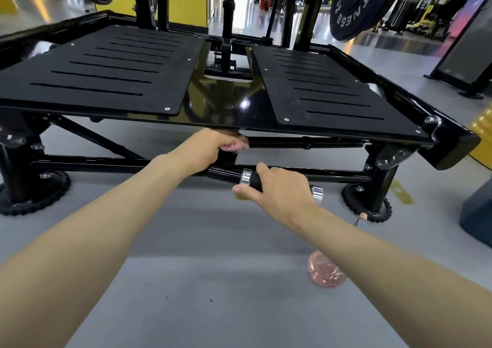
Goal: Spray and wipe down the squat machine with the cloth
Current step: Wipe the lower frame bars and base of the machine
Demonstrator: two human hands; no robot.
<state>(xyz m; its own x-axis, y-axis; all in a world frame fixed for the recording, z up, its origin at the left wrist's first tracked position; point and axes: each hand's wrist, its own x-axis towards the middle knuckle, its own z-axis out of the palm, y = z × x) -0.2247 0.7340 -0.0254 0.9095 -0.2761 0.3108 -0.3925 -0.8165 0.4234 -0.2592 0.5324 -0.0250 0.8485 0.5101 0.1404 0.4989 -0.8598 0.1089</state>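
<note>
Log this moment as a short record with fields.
left grip: holds pink cloth just under the front edge of the squat machine platform
right grip: fingers curled over black handle between its chrome collars
spray bottle: pink, on the grey floor, beneath the right forearm, unheld
weight plate: loaded, upper right

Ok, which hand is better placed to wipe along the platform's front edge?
Left. The left hand grips the pink cloth just under the platform edge; the right hand is curled round the black handle and holds no cloth.
</note>
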